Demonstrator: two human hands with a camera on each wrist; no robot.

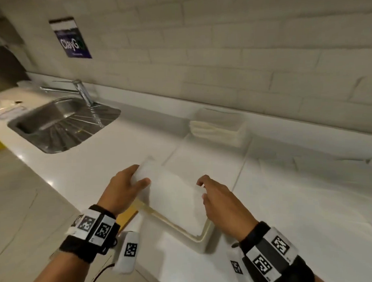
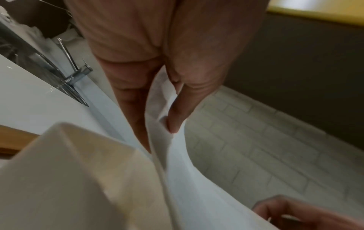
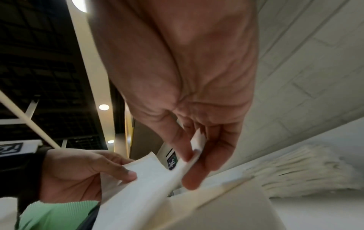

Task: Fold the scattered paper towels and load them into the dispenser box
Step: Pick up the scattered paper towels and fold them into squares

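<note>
White paper towel (image 1: 174,189); cream dispenser box (image 1: 202,235); white countertop (image 1: 299,210); steel-grey sink (image 1: 60,122); off-white brick-pattern wall (image 1: 240,44); dark blue sign (image 1: 72,42); black-and-white checkered wristbands (image 1: 93,226); green sleeve (image 3: 55,216).

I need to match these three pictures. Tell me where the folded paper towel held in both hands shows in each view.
Head: the folded paper towel is centre, above the dispenser box.
Left wrist: centre, running to the lower right, pinched by the left hand.
Right wrist: lower centre, pinched by the right hand.
Shared landmark: the white brick wall.
</note>
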